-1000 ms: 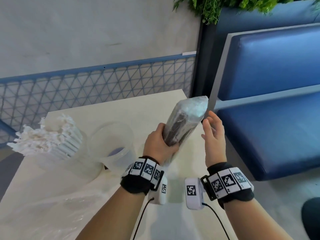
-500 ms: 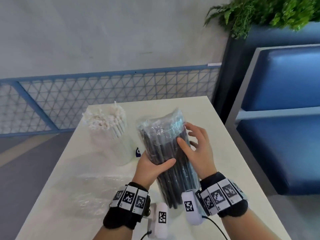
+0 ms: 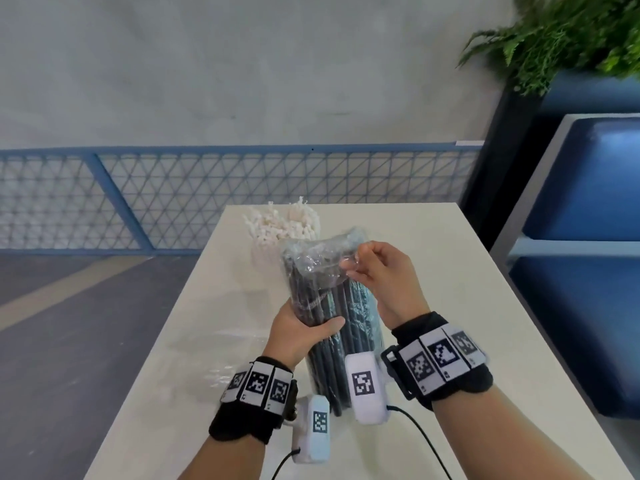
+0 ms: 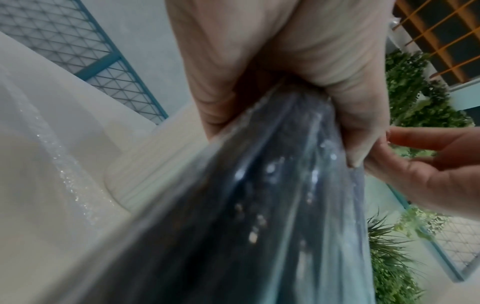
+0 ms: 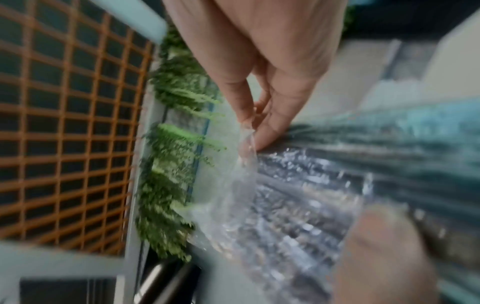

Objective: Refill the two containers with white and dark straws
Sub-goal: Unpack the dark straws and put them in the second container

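Left hand wrapped round the middle of a pack of dark straws, thumb across the front, fingers curled behind — grip plain in the left wrist view too, where the palm closes over the glossy wrap. Pack held nearly upright over the cream table, leaning slightly away, lower end down between the two wrists, hidden there by the wrist cameras. Right hand up at the top of the pack, thumb and forefinger pinching a loose flap of the clear plastic wrap; remaining fingers loosely bent. Right wrist view blurred, yet showing fingertips nipping the crinkled film edge. White straws standing bunched in a container just behind and left of the dark pack, near the table's far left corner; container wall barely visible, mostly covered by the pack. Second container not discernible in any view. Crumpled clear film lying flat on the table left of the left hand. Blue mesh railing beyond the table, blue bench to the right, green plant at the upper right.
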A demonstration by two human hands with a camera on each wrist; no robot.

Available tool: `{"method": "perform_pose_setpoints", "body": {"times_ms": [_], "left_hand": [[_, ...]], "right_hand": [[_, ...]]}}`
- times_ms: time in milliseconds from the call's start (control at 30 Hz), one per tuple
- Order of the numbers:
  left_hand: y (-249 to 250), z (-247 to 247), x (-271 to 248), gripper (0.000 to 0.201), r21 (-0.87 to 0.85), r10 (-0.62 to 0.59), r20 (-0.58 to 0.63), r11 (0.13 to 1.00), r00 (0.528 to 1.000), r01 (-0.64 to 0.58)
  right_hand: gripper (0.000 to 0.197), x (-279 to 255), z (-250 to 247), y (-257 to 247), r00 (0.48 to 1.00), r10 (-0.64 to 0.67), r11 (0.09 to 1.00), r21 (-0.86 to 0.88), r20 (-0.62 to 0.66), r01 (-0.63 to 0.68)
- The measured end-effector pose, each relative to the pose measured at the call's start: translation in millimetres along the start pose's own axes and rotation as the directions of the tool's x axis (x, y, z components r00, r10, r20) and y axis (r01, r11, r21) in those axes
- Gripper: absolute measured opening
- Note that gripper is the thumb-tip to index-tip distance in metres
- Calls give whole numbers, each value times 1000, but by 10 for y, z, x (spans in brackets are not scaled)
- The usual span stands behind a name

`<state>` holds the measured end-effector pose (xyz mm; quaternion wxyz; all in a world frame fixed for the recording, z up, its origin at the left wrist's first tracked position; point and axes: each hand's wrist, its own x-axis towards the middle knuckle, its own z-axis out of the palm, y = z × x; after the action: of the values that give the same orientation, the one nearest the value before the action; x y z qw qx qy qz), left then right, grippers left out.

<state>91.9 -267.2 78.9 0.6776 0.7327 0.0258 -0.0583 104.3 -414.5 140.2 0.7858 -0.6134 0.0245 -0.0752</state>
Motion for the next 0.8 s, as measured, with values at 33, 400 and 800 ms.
{"method": "perform_pose_setpoints", "body": {"times_ms": [33, 400, 800], "left_hand": [[-6, -44, 4, 44, -17, -5, 1, 1000, 1000, 5], [-62, -374, 46, 36, -72, -13, 83, 997, 996, 19], [-33, -489, 90, 43, -35, 3, 117, 999, 993, 1]], "right_hand": [[11, -22, 57, -16, 999, 26, 996, 81, 25, -28], [53, -147, 295, 190, 792, -480, 472, -650, 377, 595], [6, 6, 468, 113, 779, -540, 487, -636, 319, 598]]}}
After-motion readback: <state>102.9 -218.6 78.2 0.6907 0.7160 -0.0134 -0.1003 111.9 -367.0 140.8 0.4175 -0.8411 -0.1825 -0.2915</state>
